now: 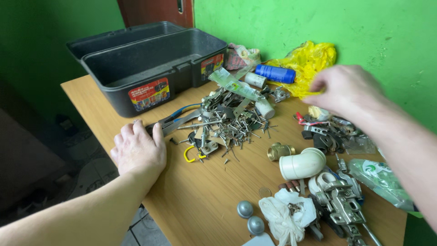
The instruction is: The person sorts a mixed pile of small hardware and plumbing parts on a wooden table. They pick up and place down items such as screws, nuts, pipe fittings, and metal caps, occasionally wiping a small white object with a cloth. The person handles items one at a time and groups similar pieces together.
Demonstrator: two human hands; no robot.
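Observation:
My left hand (138, 149) rests palm down on the wooden table (200, 200), fingers together, touching the handles of blue-gripped pliers (175, 117) beside a pile of nails and screws (232, 123). My right hand (348, 91) hovers above the table's right side with its fingers pinched together; it is blurred and I cannot tell whether anything is between them. Below it lie a yellow plastic bag (309, 59) and a heap of metal fittings (327, 132).
An open black toolbox (150, 64) stands at the back left. A blue cylinder (274, 73), white pipe elbow (302, 164), brass fitting (280, 151), yellow hook (187, 155), two grey knobs (249, 217), white bag (286, 214) and hinges (341, 205) lie around. Green walls stand behind.

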